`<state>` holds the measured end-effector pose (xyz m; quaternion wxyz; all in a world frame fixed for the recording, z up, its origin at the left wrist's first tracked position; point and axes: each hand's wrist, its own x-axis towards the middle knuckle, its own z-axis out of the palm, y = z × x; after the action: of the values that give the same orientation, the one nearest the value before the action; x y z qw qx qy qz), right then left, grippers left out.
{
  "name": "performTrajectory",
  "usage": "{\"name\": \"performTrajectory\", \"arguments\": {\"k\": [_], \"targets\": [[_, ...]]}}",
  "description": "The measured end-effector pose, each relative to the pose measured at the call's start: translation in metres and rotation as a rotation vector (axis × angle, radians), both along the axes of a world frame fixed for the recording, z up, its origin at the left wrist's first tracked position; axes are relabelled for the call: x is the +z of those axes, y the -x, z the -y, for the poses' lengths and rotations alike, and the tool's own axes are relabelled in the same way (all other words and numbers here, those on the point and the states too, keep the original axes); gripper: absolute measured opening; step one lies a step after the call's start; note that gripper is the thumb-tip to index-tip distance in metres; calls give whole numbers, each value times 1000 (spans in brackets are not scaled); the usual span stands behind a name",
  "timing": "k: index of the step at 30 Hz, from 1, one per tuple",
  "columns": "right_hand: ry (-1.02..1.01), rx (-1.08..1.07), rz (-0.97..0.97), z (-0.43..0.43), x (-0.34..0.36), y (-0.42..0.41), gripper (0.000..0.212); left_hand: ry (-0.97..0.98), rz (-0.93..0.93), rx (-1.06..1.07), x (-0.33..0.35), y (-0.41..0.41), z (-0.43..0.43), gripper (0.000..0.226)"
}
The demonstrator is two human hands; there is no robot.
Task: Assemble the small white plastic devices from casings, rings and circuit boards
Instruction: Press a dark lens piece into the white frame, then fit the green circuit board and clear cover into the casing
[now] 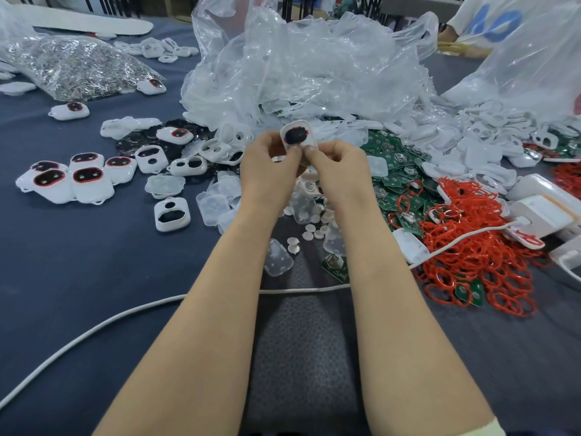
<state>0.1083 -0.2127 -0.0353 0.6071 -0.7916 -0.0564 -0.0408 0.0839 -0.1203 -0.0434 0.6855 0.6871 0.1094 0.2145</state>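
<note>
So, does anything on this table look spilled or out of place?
The red rings lie in a tangled heap at the right, spilling over circuit boards. A white cable trails across the blue cloth through the work area; it might snag.

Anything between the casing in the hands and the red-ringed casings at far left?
Yes. Loose white casings and clear covers lie on the cloth between the held casing and the red-ringed casings. Lifted over, it likely clears them.
</note>
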Motion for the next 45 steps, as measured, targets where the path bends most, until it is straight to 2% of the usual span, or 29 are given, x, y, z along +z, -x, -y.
{"name": "performTrajectory", "arguments": {"k": [3,6,8,10,13,17,19,22,24,26,28,31,36,37,40,45], "targets": [[141,-42,47,22,11,-2,19,71,-24,10,1,0,-2,10],[405,-358,97,59,15,-8,20,212,-53,8,3,0,-4,12],[582,-389,-29,75,10,-10,23,271,-60,-11,4,-1,-4,13],[657,-309,-165,77,3,-10,22,307,-59,-29,5,-1,-3,12],[663,-254,-178,70,2,-10,20,390,-50,-29,5,-2,-3,9],[590,-287,37,56,7,-6,19,457,-62,1,6,-1,-5,6],[576,-211,100,48,9,-4,23,479,-79,20,7,0,-7,4],[714,-16,33,41,8,-3,38,482,-102,62,8,1,-10,2],[774,0,34,41,9,-1,42,489,-95,79,9,2,-12,4],[713,-6,107,40,15,3,33,510,-75,93,9,2,-13,5],[693,102,85,37,21,9,14,528,-67,104,8,1,-12,7],[860,340,-70,31,24,15,6,542,-49,119,7,-1,-12,13],[846,245,-12,21,18,12,56,537,-34,142,5,-4,-13,15],[844,231,-7,20,17,11,56,533,-36,143,4,-4,-13,14],[835,138,-3,21,13,11,38,516,-44,145,3,-4,-12,13],[957,147,-48,14,5,10,33,465,-68,138,5,-2,-9,12]]}}
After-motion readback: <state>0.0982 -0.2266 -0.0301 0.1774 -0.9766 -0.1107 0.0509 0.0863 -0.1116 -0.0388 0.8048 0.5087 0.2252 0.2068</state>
